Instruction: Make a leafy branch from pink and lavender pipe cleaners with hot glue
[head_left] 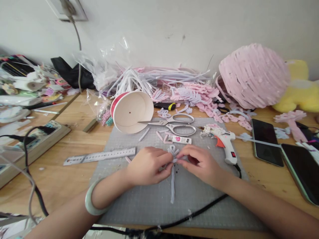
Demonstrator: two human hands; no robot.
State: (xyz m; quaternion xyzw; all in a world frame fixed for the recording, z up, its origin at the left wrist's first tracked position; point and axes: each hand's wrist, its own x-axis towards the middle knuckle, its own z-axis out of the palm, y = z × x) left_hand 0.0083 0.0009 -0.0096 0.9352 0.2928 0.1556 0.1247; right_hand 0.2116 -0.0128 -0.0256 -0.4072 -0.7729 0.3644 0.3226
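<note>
The fingertips of the left hand and right hand nearly meet, each set drawn together and pinching a pale lilac-blue fuzzy piece from its two sides. Its small looped top rises just beyond the fingertips, petal-like and soft; below them a straight, plush strand runs down over the gray cutting mat, toward the wearer. Exactly how the strands cross between the fingers is hidden.

Just beyond the loops lie a small white tube with a pink print and short pink fuzzy bits. Past these, metal scissors lie open, their blade tips over the mouth of a tipped paper cup, smooth and cream inside, red outside. A flat metal ruler lies left of the left hand, partly off the mat. To the right of the right hand is a white glue gun with an orange trigger, stringy residue around its nozzle.

Farther out are heaped pink and lilac fuzzy stems, two dark-screened phones and a rounded, ridged pink form.
</note>
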